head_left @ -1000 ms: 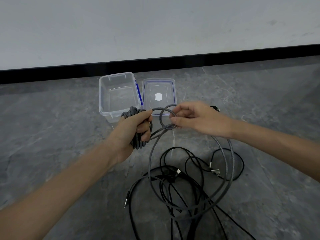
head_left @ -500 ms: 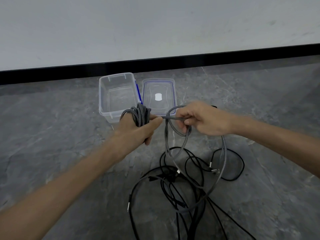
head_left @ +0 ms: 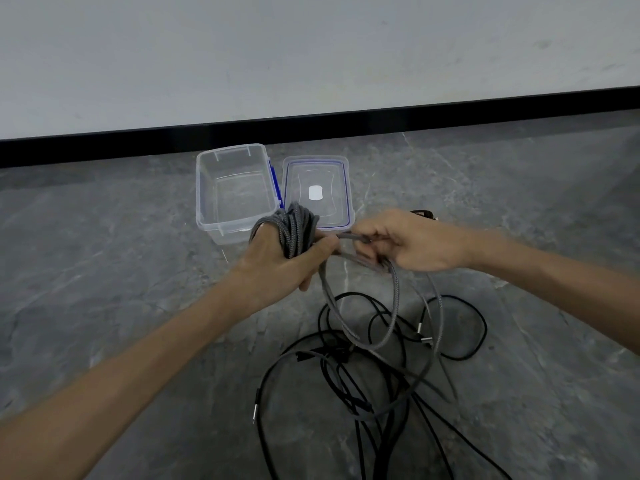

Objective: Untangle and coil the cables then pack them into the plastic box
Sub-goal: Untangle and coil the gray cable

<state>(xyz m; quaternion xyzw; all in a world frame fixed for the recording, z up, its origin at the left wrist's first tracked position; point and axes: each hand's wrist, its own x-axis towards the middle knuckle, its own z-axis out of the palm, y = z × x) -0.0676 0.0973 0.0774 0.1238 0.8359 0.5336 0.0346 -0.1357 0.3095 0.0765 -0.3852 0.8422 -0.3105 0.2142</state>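
grey braided cable (head_left: 298,233) – wound in several thick loops around the left hand (head_left: 277,261), fingers curled on the coil. right hand (head_left: 405,240) pinches its loose strand just beside, fingers closed on it. the rest hangs into tangled black cables (head_left: 363,358) on the floor. clear plastic box (head_left: 207,192) open behind – lid (head_left: 343,174) beside it.

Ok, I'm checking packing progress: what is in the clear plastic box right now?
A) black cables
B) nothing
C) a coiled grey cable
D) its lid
B: the plastic box shows only its bare bottom; the grey cable is coiled round the left hand, and the lid lies beside the box on the floor.
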